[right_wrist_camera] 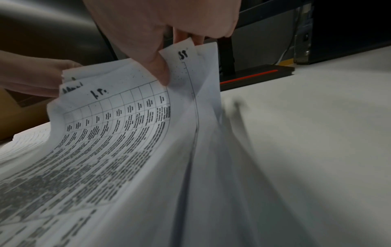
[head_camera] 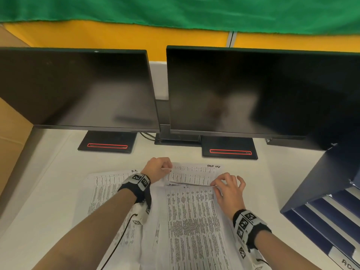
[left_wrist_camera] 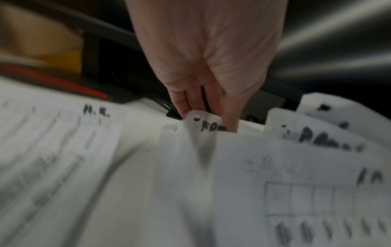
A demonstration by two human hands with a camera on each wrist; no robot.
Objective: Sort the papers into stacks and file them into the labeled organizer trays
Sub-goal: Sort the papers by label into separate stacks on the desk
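A pile of printed sheets [head_camera: 191, 221] lies on the white desk in front of me, its far ends lifted and fanned. My left hand [head_camera: 157, 167] pinches the far left corners; the left wrist view shows its fingers [left_wrist_camera: 198, 103] on a corner with handwriting starting "AD" [left_wrist_camera: 208, 127]. My right hand [head_camera: 227, 187] pinches the far right corners between thumb [right_wrist_camera: 160, 70] and fingers, holding a table sheet [right_wrist_camera: 118, 120] apart from the ones behind. A separate stack marked "H.R." [head_camera: 109, 190] lies to the left. The navy organizer trays [head_camera: 319, 209] stand at the right.
Two dark monitors [head_camera: 81, 88] [head_camera: 253, 90] stand behind the papers on bases with red stripes [head_camera: 107, 146]. A cardboard box [head_camera: 11, 137] lines the left edge. Bare white desk [head_camera: 259, 188] lies between the papers and the organizer.
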